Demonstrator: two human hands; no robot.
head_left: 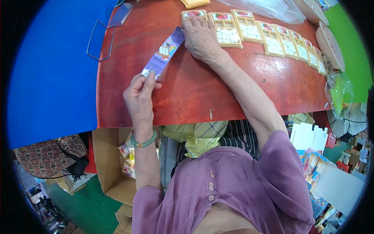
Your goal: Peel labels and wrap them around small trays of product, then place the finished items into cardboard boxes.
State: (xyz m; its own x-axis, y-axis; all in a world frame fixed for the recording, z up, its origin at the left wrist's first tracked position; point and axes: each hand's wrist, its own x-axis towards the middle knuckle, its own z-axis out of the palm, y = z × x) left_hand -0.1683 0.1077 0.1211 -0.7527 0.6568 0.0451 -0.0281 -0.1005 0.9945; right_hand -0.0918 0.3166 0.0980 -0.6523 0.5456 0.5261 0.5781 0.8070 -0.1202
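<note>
My left hand (pixel 141 91) pinches the lower end of a long purple printed packet (pixel 163 54) between thumb and fingers. The packet slants up to the right, and its far end reaches the edge of my right hand (pixel 201 41). That hand curls its fingers over a small pale-yellow tray (pixel 194 14) with a strawberry picture on its end; the rest of this tray is hidden beneath it. Just to the right lies a similar yellow tray (pixel 227 36) holding small white pieces in its compartments. A green bead bracelet (pixel 144 142) circles my left wrist.
Several filled yellow trays (pixel 273 43) run in a row along the red table (pixel 187 93). Pale bowls (pixel 331 46) and clear plastic film (pixel 272 9) lie at the far right. A wire stand (pixel 100 41) sits at the left edge. Below is a cardboard box (pixel 107 163) with packets.
</note>
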